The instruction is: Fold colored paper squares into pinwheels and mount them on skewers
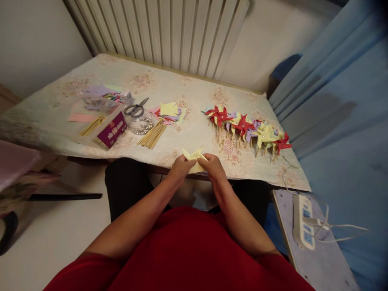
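Observation:
Between my two hands, at the table's front edge, is a pale yellow paper pinwheel piece (194,155) with some corners folded up. My left hand (181,166) pinches its left side, thumb on top. My right hand (214,165) grips the right side in the same way. Both thumbs meet near the middle of the paper, and no stick shows on it. Ahead and to the left lie a bundle of thin wooden sticks (152,134), a stack of cut coloured paper squares (169,110) and a clear dish of small shiny metal pieces (142,126).
Scissors (136,108) rest behind the dish. A purple-fronted clear box (111,131) holds more sticks. Finished pinwheels (242,124) in red, yellow and purple stand in a row on the right of the flowered tablecloth (200,91). A power strip (304,221) with cables lies at lower right.

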{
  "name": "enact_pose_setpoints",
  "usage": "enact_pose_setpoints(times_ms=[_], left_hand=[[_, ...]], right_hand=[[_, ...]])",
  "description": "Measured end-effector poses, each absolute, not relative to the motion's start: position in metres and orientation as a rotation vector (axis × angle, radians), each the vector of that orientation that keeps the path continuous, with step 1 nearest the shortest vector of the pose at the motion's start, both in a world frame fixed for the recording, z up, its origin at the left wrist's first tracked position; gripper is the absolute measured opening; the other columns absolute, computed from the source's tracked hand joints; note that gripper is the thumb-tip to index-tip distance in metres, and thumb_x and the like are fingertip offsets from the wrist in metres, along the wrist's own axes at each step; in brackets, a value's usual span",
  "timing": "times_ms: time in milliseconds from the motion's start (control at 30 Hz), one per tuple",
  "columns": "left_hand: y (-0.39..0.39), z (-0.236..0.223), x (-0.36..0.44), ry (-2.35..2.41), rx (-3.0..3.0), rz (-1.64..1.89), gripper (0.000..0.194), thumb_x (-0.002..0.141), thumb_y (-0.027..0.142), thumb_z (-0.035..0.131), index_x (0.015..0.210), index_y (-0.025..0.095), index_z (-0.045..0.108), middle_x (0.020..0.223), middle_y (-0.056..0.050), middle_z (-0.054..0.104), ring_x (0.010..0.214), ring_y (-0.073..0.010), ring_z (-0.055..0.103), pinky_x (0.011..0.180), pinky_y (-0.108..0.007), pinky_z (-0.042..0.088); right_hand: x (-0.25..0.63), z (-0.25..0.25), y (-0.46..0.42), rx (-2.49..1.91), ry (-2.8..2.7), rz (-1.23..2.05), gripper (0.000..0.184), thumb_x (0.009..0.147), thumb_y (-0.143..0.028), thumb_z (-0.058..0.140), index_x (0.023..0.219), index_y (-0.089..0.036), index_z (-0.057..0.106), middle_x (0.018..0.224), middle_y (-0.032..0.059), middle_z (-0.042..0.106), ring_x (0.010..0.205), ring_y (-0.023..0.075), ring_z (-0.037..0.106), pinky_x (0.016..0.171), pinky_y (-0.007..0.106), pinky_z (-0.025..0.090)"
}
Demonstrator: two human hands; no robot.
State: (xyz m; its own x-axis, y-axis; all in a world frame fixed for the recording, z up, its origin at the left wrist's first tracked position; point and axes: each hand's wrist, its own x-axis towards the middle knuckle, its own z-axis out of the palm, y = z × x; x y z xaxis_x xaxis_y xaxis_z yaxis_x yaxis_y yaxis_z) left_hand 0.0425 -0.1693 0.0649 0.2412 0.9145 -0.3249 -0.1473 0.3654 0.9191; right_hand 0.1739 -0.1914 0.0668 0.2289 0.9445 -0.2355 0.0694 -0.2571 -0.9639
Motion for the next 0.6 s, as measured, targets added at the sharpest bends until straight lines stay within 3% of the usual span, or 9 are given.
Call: enact_pose_setpoints(times_ms=[600], left_hand=[[-0.17, 0.0606, 0.0393, 1.059, 0.954, 0.861, 0.032, 0.065, 0.026, 0.07, 0.093, 0.011, 0.068, 0.078, -0.005, 0.071, 0.071, -0.0173, 0.063, 0.064, -0.026, 0.047]], right_hand=[[0.1766, 0.0646, -0.1911, -1.572, -1.013, 1.221, 0.024, 0.062, -0.04, 0.064, 0.07, -0.017, 0.061, 0.057, -0.0052, 0.052, 0.052, 0.01, 0.043, 0.05, 0.023, 0.033]])
